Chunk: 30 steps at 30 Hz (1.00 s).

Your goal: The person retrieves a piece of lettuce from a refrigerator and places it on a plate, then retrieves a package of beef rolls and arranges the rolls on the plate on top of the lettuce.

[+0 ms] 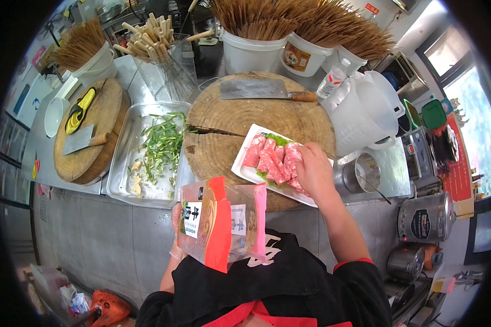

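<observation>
My left hand (176, 222), in a clear plastic glove, holds a printed plastic bag (217, 220) upright by its left side. The bag is see-through with red and pink edges and bears writing. My right hand (314, 171) is over the right end of a white tray (239, 161), its fingers closed around a meat roll (293, 157); the fingertips are partly hidden. Several thin rolls of raw marbled meat (272, 161) lie on green lettuce (279, 139) in the tray. The tray rests at an angle on a round wooden chopping block (212, 110).
A cleaver (253, 88) lies across the block's far side. Left of it stands a metal pan (120, 163) of cut greens, then a smaller block (102, 98) with another cleaver (79, 140). At right are a plastic jug (356, 118), a bottle (331, 79) and a steel pot (362, 173).
</observation>
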Each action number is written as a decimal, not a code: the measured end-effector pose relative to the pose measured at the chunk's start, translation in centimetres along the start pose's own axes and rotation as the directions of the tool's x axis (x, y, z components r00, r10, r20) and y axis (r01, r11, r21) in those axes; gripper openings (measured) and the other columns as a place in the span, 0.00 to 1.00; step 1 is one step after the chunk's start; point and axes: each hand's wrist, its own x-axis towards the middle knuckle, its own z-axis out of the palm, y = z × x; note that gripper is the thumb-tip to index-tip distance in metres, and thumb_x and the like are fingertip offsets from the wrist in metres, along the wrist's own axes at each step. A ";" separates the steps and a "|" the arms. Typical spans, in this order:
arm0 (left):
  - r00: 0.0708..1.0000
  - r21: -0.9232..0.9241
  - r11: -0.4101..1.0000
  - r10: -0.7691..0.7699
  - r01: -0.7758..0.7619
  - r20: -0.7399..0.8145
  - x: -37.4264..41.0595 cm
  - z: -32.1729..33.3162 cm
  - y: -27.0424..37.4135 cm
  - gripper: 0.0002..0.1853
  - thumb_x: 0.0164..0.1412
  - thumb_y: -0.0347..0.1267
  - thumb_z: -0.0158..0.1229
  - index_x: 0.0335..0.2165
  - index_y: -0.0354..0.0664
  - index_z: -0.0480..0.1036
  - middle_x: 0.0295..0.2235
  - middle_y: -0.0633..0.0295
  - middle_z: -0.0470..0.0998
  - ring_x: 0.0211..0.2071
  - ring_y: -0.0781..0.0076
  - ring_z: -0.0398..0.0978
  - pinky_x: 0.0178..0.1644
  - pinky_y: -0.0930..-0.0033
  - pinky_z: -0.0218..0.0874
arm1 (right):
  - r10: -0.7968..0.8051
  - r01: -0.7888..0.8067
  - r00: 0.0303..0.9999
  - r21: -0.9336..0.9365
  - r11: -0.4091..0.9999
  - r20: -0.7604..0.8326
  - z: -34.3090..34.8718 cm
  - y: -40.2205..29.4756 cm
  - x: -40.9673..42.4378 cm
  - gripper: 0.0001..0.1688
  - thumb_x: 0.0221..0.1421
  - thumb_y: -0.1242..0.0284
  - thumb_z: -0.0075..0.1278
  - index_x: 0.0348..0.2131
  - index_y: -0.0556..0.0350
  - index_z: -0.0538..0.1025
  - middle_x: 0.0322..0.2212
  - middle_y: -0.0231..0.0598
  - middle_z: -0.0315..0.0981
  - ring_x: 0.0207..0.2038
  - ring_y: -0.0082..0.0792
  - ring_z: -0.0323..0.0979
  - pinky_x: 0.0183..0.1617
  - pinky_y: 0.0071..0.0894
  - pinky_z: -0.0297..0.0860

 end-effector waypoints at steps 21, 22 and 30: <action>0.999 -0.019 0.999 0.043 -0.043 -0.017 -0.5 0.1 0.2 0.29 0.58 0.50 0.42 0.47 0.39 0.68 0.43 0.55 0.74 0.42 0.61 0.73 0.47 0.61 0.66 | -0.106 0.097 0.989 0.085 0.992 0.107 0.9 -1.5 0.0 0.24 0.45 0.75 0.47 0.46 0.55 0.68 0.36 0.51 0.69 0.38 0.50 0.69 0.41 0.43 0.67; 0.999 -0.018 0.999 0.044 -0.044 -0.017 -0.4 0.1 0.2 0.29 0.58 0.50 0.42 0.47 0.39 0.68 0.43 0.55 0.74 0.42 0.60 0.73 0.47 0.61 0.66 | -0.116 0.107 0.988 0.094 0.990 0.098 1.1 -1.2 0.0 0.24 0.45 0.74 0.48 0.46 0.53 0.68 0.36 0.49 0.69 0.39 0.49 0.69 0.41 0.44 0.67; 0.999 -0.023 0.999 0.046 -0.046 -0.012 -0.4 0.1 0.6 0.29 0.58 0.50 0.42 0.47 0.39 0.68 0.43 0.55 0.74 0.42 0.60 0.73 0.47 0.61 0.65 | -0.040 0.026 0.996 0.176 0.984 0.077 1.2 -0.8 0.6 0.25 0.41 0.75 0.50 0.44 0.56 0.70 0.38 0.50 0.69 0.40 0.50 0.69 0.44 0.41 0.66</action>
